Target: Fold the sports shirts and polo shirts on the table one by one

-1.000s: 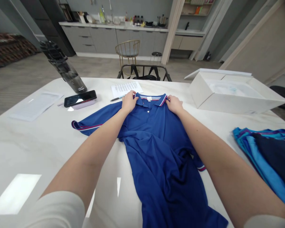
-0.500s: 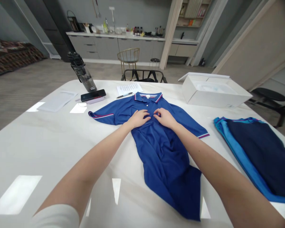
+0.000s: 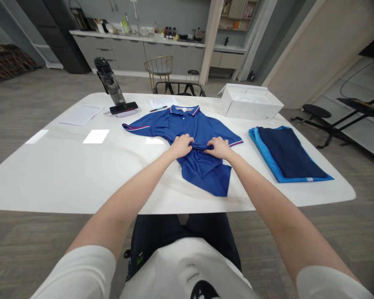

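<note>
A blue polo shirt (image 3: 193,124) lies front up on the white table (image 3: 65,178), its collar pointing away from me and its sleeves spread to both sides. Across its middle the cloth is bunched into a raised fold. My left hand (image 3: 182,146) pinches the left part of that fold. On the right part, my right hand (image 3: 220,148) has its fingers closed on the cloth. Below the hands the shirt's lower half is wrinkled and slants toward the right, with its hem near the table's front edge.
Folded navy and bright blue clothes (image 3: 291,153) lie to the right. An open white box (image 3: 252,104) stands at the back right. At the back left are a clear bottle (image 3: 114,85), a phone (image 3: 124,108), a pen (image 3: 158,109) and paper sheets (image 3: 81,115).
Both hands have gripped the shirt and drawn its middle toward me into a fold. The view has tilted down, now showing the table's front edge and my lap.
</note>
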Demonstrator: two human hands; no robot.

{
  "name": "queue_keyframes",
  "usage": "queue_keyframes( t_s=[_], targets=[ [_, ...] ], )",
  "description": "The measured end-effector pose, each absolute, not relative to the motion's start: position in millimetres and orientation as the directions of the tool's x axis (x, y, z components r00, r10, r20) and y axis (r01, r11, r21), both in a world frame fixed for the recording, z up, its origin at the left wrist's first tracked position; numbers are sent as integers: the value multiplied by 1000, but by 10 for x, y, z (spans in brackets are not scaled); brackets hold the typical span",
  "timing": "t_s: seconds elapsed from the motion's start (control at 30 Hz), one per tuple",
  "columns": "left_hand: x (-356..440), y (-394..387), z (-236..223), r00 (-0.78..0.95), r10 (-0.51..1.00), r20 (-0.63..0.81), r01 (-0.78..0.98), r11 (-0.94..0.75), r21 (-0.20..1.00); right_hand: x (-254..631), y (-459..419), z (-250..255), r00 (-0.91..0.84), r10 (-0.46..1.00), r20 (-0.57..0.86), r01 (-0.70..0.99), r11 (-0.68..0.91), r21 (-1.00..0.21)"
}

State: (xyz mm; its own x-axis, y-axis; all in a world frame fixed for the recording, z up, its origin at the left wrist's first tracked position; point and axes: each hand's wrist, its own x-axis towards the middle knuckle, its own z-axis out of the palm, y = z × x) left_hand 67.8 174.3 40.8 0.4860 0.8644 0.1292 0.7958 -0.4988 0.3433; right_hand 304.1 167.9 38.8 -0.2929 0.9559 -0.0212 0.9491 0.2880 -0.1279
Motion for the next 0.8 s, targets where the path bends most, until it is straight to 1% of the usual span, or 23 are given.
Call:
queue_keyframes(
  t_s=[0.1, 0.17, 0.3, 0.37, 0.43, 0.53, 0.6, 0.67, 0.73, 0.8],
  targets=[
    [514, 1591, 475, 442, 883, 155, 809, -468, 355, 3012, 1422, 468, -364, 928, 77, 917, 372, -147],
    [433, 1468, 489, 442, 879, 177, 816, -476, 327, 2936, 1261, 510, -389, 914, 116, 900, 404, -164],
    [439, 1179, 417, 574, 793, 204, 748, -610, 263, 2712, 985, 527, -439, 893, 102, 859, 450, -244],
    [490, 1048, 352, 642, 741, 197, 697, -670, 256, 2626, 860, 517, -495, 864, 96, 818, 500, -285],
    [506, 947, 299, 675, 714, 187, 661, -697, 278, 2602, 740, 507, -525, 842, 119, 790, 535, -299],
    [390, 851, 273, 662, 718, 215, 618, -685, 386, 2692, 590, 490, -499, 855, 140, 816, 518, -257],
    [224, 805, 289, 622, 741, 252, 577, -652, 492, 2789, 520, 474, -464, 876, 129, 847, 482, -226],
    [23, 758, 321, 560, 783, 269, 536, -591, 603, 2857, 465, 460, -438, 892, 115, 864, 453, -221],
    [-176, 701, 364, 491, 839, 233, 519, -497, 696, 2862, 407, 460, -419, 905, 73, 866, 423, -268],
    [-346, 636, 419, 430, 890, 152, 528, -384, 757, 2801, 333, 481, -458, 888, -37, 824, 408, -394]
  ],
)
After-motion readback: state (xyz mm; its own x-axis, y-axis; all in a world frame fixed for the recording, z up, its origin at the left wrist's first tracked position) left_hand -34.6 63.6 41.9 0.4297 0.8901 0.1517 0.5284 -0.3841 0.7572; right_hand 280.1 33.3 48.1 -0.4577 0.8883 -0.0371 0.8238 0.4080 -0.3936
